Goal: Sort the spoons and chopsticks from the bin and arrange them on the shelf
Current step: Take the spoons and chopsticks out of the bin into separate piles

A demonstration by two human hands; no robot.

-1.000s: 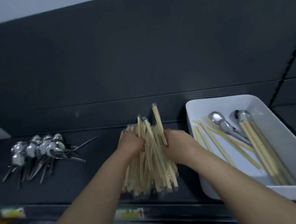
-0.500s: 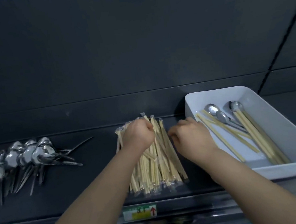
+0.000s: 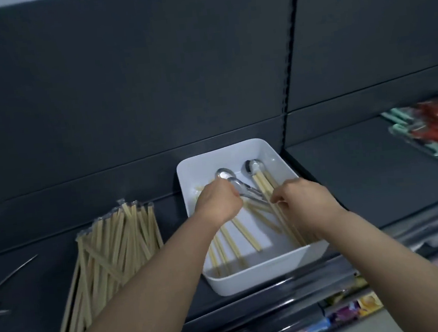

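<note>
White rectangular plastic bin (image 3: 264, 274) sits centre frame on dark shelf (image 3: 172, 219). Left hand (image 3: 218, 205) is inside the bin, fingers curled round the handle of a silver metal spoon (image 3: 225, 174). Right hand (image 3: 304, 201) is just beside it, fingertips pinched together on pale wooden chopsticks (image 3: 263, 188) along the bin's right side. Second spoon (image 3: 254, 166) lies at the bin's far end. Pile of wrapped chopsticks (image 3: 108, 258) lies lower left on the shelf, apart from the bin.
</note>
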